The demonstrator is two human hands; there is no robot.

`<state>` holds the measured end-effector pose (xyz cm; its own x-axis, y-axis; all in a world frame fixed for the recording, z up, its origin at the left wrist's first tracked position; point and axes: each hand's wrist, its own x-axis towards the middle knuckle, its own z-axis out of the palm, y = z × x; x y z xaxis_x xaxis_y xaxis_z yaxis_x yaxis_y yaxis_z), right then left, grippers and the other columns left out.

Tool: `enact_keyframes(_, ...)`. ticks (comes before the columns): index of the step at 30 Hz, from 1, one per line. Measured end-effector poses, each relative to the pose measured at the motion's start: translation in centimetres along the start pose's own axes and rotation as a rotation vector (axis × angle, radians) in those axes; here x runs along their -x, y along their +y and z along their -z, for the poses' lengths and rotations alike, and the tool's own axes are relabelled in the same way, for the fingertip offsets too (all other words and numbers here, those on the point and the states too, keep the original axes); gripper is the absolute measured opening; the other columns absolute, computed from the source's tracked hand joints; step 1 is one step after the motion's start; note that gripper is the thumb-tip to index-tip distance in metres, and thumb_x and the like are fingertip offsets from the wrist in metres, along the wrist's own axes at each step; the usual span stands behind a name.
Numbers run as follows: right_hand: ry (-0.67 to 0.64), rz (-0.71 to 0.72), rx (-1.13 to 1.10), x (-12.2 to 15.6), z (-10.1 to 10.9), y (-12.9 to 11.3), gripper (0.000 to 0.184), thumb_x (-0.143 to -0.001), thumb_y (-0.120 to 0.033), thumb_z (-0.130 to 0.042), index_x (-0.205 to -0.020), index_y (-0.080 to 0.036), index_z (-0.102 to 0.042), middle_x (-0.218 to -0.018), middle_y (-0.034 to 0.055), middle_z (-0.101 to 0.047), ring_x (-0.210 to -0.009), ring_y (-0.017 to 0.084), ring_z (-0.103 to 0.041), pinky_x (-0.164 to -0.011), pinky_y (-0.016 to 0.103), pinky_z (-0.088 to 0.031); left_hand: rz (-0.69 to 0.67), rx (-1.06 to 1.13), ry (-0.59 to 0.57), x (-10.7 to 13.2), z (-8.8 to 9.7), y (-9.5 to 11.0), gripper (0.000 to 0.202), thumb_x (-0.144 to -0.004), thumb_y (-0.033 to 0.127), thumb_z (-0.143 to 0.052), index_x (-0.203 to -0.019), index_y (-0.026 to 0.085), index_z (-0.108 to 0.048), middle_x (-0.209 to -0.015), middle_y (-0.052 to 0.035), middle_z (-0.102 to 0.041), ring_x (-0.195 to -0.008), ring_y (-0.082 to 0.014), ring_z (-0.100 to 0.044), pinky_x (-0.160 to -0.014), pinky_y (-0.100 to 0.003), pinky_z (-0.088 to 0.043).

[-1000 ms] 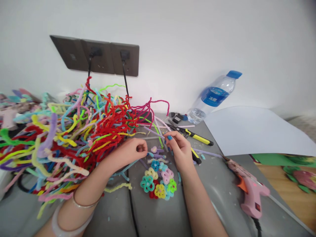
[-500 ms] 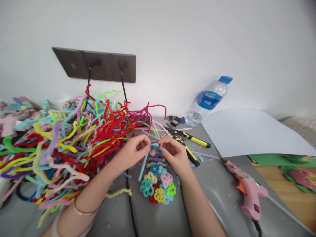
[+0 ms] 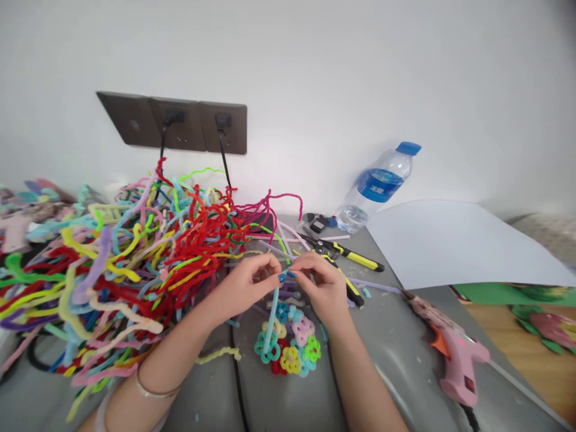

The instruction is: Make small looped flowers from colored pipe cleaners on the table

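Observation:
A light blue pipe cleaner [image 3: 272, 318] is pinched between the fingertips of my left hand [image 3: 254, 279] and my right hand [image 3: 320, 282], which meet above the table. Its long end hangs down from my left fingers. Both hands are closed, thumbs touching or nearly so. The bit between the fingertips is mostly hidden. Just below my hands lies a cluster of small looped pipe cleaner flowers [image 3: 290, 345] in teal, pink, yellow, green and red. Beyond my right hand rest yellow and black pliers [image 3: 357, 258].
Left of my hands spreads a big tangled heap of coloured pipe cleaners [image 3: 135, 264]. A water bottle [image 3: 378, 186] leans against the wall. White paper [image 3: 468, 246] and a pink glue gun [image 3: 459, 354] lie at the right. A black cable [image 3: 239, 384] crosses the grey table [image 3: 387, 366].
My fingertips have drawn closer together and dropped slightly. The hanging end of the blue pipe cleaner has swung right, now in front of the teal flower.

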<state>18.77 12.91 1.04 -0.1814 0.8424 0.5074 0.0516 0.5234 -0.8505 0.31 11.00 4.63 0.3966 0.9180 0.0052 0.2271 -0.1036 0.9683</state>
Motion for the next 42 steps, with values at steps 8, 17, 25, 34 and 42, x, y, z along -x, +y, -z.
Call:
enact_keyframes(8,0.005,-0.012,0.002,0.1,0.1,0.0,0.011,-0.087,-0.017,-0.068,-0.077,-0.022,-0.071,-0.073,0.0008,-0.065,-0.07,0.017,-0.057,-0.063,0.03,-0.042,0.036,0.043,-0.021,0.1,-0.1,0.0,0.017,-0.091,0.031,-0.056,-0.081,0.018,-0.052,-0.076,0.0044,-0.046,-0.069,-0.0115,-0.043,-0.062,-0.023,-0.035)
enact_keyframes(17,0.114,-0.044,-0.007,0.1,-0.3,-0.3,0.01,-0.086,-0.022,-0.066,-0.089,-0.021,-0.075,-0.077,0.0021,-0.066,-0.069,0.017,-0.06,-0.062,0.029,-0.045,0.104,0.116,-0.006,0.0,-0.3,0.4,0.022,-0.089,0.037,-0.053,-0.077,0.019,-0.048,-0.063,0.0073,-0.04,-0.055,-0.0096,-0.037,-0.052,-0.021,-0.03)
enact_keyframes(25,0.128,-0.256,0.772,-0.9,4.5,-1.8,0.026,-0.09,-0.024,-0.052,-0.109,-0.016,-0.066,-0.106,0.0112,-0.07,-0.099,0.025,-0.064,-0.089,0.037,-0.049,0.086,0.12,0.021,-0.1,-0.3,0.5,0.022,-0.084,0.035,-0.058,-0.072,0.019,-0.047,-0.06,0.0078,-0.036,-0.054,-0.0086,-0.034,-0.051,-0.02,-0.027)
enact_keyframes(34,-0.096,-0.5,1.184,-0.1,6.3,0.7,0.053,-0.08,-0.024,-0.065,-0.132,-0.017,-0.054,-0.141,0.019,-0.055,-0.135,0.041,-0.042,-0.108,0.069,-0.023,0.127,0.206,-0.026,0.1,-0.4,0.7,0.027,-0.079,0.042,-0.063,-0.073,0.019,-0.05,-0.058,0.0051,-0.053,-0.051,-0.0089,-0.045,-0.048,-0.019,-0.032)
enact_keyframes(42,-0.162,-0.425,1.252,-2.1,7.6,-1.0,0.059,-0.075,-0.031,-0.07,-0.131,-0.018,-0.055,-0.113,0.0147,-0.066,-0.115,0.035,-0.058,-0.107,0.065,-0.025,0.146,0.241,-0.015,0.3,-0.5,1.5,0.031,-0.079,0.044,-0.067,-0.073,0.019,-0.05,-0.065,0.0021,-0.063,-0.053,-0.0103,-0.052,-0.05,-0.021,-0.038)
